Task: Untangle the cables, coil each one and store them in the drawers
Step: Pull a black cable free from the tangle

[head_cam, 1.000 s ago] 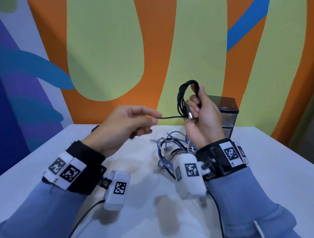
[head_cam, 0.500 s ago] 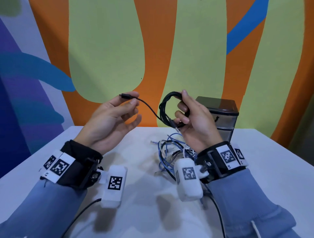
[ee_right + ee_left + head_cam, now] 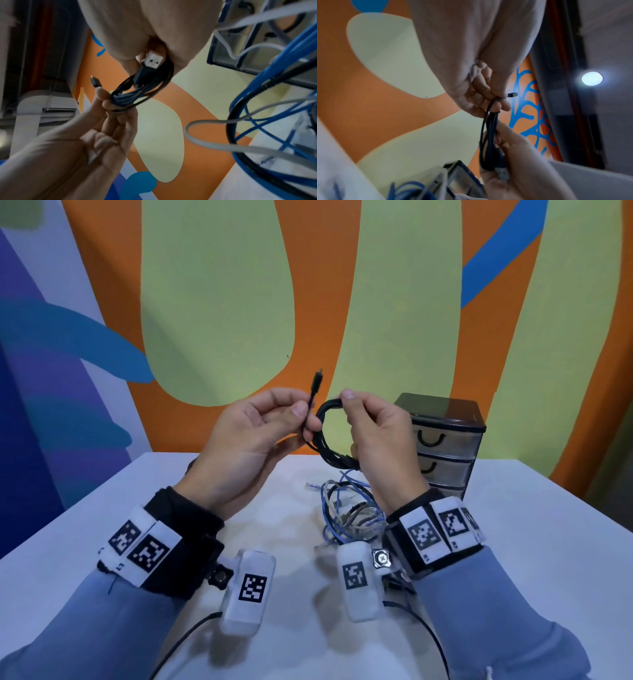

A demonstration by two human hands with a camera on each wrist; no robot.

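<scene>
No brand or readable writing shows anywhere; the only printed marks are black-and-white square code tags on the two wrist bands and two white wrist cameras; one thin black USB cable (image 3: 325,436), wound into a small coil of several loops, is held in the air above the far middle of the white table (image 3: 534,542), between both hands; the right hand (image 3: 380,440) has its fingers curled round the coil, forefinger tip on the top of the loop and the silver USB-A plug (image 3: 153,59) tucked against its palm; the left hand (image 3: 253,436) pinches the cable's free end narrowly between thumb and forefinger, just beside the coil, with the small black plug (image 3: 317,383) standing up above the fingertips; its other fingers lie loosely bent under the coil; on the table below the right hand lies one tangle of blue, grey and black cables (image 3: 349,508), whose exact number cannot be told; at the table's far edge, right of the hands, stands one small dark plastic drawer unit (image 3: 445,440) with three translucent drawers visible, all pushed in, curved black handles showing on the upper two.
</scene>
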